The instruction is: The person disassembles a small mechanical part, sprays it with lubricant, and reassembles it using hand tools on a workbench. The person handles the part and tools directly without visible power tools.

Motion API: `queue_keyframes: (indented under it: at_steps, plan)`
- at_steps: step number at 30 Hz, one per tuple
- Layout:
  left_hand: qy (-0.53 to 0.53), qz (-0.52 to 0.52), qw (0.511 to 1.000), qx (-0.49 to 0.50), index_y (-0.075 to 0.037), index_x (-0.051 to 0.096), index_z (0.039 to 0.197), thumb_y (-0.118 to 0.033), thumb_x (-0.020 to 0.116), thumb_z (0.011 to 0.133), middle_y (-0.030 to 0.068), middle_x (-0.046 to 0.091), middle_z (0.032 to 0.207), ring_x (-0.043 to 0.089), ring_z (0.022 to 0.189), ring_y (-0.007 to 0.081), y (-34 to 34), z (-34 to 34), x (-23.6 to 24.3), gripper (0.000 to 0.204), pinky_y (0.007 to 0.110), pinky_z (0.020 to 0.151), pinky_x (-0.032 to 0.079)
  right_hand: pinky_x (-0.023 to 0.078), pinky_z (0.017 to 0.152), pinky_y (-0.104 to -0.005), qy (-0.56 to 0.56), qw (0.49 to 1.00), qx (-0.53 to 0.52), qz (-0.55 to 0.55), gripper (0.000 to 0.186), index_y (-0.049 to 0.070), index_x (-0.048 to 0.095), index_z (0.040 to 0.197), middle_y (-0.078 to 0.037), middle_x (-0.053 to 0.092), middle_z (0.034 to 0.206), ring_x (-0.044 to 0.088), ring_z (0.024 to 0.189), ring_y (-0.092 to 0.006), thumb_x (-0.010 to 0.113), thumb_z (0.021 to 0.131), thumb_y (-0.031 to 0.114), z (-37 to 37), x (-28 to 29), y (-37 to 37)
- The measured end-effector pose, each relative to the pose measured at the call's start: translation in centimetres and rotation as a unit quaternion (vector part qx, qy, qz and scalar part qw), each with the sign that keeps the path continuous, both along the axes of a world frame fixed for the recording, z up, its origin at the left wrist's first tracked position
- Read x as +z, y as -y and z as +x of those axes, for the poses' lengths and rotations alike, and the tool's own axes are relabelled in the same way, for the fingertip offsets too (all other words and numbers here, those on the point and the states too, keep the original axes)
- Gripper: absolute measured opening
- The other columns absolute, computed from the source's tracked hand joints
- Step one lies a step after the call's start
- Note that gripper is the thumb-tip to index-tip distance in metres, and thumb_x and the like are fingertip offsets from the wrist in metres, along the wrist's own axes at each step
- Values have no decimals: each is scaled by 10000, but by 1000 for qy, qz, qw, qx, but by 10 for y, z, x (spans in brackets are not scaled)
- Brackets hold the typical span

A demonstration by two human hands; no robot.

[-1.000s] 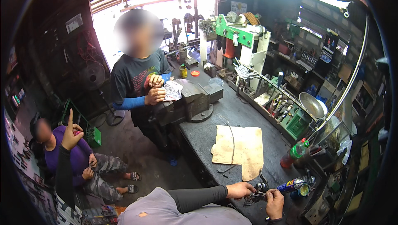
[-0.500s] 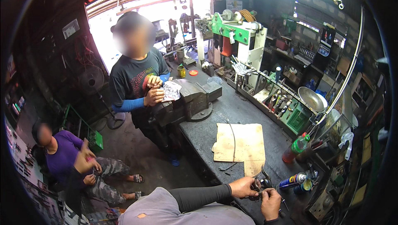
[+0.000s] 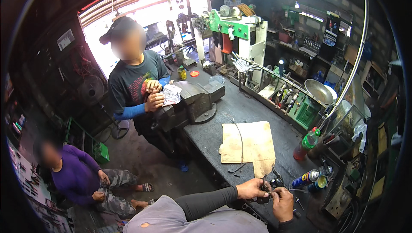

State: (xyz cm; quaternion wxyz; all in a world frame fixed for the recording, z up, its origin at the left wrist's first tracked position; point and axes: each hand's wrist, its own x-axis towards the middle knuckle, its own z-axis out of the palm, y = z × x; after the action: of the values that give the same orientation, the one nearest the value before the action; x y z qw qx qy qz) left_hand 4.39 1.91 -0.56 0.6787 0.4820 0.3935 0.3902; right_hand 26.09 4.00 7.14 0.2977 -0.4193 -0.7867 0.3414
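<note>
My left hand [image 3: 250,189], below a black sleeve, is closed on a small dark part [image 3: 267,188] over the near end of the workbench [image 3: 216,147]. Close beside it, my right hand [image 3: 283,204] pinches the same part between thumb and fingers. The fingers cover much of the part, so its exact kind cannot be made out. Just beyond my hands lies a black item with a cable-like end [image 3: 277,176]. A cut piece of cardboard [image 3: 257,143] lies farther up the bench, with a thin dark cable [image 3: 241,140] across it.
A blue spray can [image 3: 305,178], an open tin [image 3: 318,184] and a bottle of red liquid [image 3: 306,143] stand to the right. A large bench vise [image 3: 197,100] sits at the far left edge, where a person [image 3: 137,78] holds a cloth. Another person [image 3: 77,175] sits at the left.
My view has shifted slightly. Both my hands stay together at the dark part, with small finger movements. The seated person has lowered a raised hand to the lap.
</note>
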Motion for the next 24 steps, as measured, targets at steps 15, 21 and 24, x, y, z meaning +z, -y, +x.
queue_keyframes:
  at_steps: [15, 21, 24]
  plan:
    - [-61, 60, 996, -7, -16, 757, 1141, -140, 828, 1008, 24, 783, 1001, 682, 943, 97, -4, 6, 19, 195, 307, 884, 565, 584, 674, -336, -118, 971, -66, -199, 84, -48, 722, 984, -112, 760, 813, 725, 728, -164, 732, 1006, 33, 12, -31, -5]
    - [-91, 24, 995, -35, -12, 767, 1180, -174, 830, 1017, 43, 807, 1057, 701, 1016, 106, -10, 0, 22, 238, 326, 934, 577, 588, 725, -350, -111, 984, -18, -138, 80, -43, 734, 1015, -119, 766, 869, 735, 788, -182, 717, 1011, 35, 15, -26, -2]
    - [-142, 31, 988, -51, -11, 780, 1215, -198, 829, 1023, 58, 817, 1089, 709, 1036, 119, -11, -6, 39, 273, 344, 962, 578, 579, 795, -380, -39, 996, 1, -79, 107, -27, 756, 1061, -126, 776, 935, 744, 880, -228, 695, 1016, 47, 14, -1, -2]
